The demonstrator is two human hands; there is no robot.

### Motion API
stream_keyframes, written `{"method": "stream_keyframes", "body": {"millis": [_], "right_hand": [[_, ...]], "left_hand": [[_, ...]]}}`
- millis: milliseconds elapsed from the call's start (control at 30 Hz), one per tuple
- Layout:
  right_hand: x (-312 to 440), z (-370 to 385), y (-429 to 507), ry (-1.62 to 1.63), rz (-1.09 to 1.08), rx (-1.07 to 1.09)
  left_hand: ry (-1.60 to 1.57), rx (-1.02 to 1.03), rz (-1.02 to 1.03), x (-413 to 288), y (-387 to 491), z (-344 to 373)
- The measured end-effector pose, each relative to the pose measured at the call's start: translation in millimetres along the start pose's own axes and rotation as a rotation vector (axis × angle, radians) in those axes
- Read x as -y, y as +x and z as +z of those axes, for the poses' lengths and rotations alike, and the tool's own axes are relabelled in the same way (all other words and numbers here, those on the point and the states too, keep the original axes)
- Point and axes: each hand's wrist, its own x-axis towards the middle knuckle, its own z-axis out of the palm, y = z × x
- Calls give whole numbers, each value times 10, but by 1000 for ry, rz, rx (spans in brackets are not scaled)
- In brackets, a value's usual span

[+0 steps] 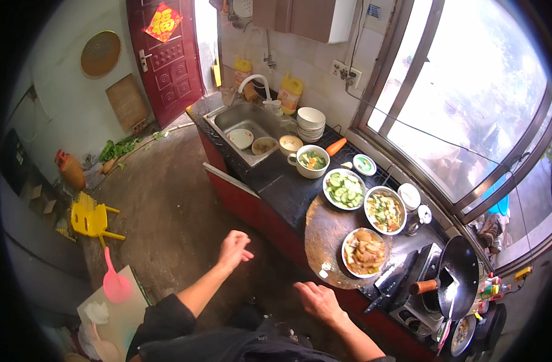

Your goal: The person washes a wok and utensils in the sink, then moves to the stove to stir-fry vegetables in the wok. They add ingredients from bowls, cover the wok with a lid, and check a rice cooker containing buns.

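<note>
My left hand (234, 249) is over the floor, left of the counter, its fingers loosely apart and holding nothing. Near the counter's front edge, my right hand (319, 299) is empty with curled fingers, close to the round wooden chopping board (319, 235). On that board rests a bowl of sliced food in brown sauce (364, 251). A bowl of sliced cucumber (344, 189) and a bowl of mixed stir-fry (385, 210) stand by its far edge. A handled white bowl of vegetable soup (312, 163) is nearer the sink.
A black wok (461, 276) with a wooden handle sits on the gas stove (414, 316); a cleaver (393, 276) lies beside it. The steel sink (253, 120) holds dishes. A cabinet door (230, 181) stands open below. A yellow stool (89, 216) is on the floor at left.
</note>
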Motion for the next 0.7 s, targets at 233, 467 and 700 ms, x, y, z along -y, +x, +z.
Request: {"method": "stream_keyframes", "body": {"millis": [233,467,700], "right_hand": [[-15,770,1380,97,-158,140],[-509,1153,2480,129,-145,116],[-906,1292,3634,207,-7,97]], "left_hand": [[105,-74,104,-688,806,-930],[-60,-21,132,-1366,2038,-607],[-89,38,99,-1541,2886,-140]]}}
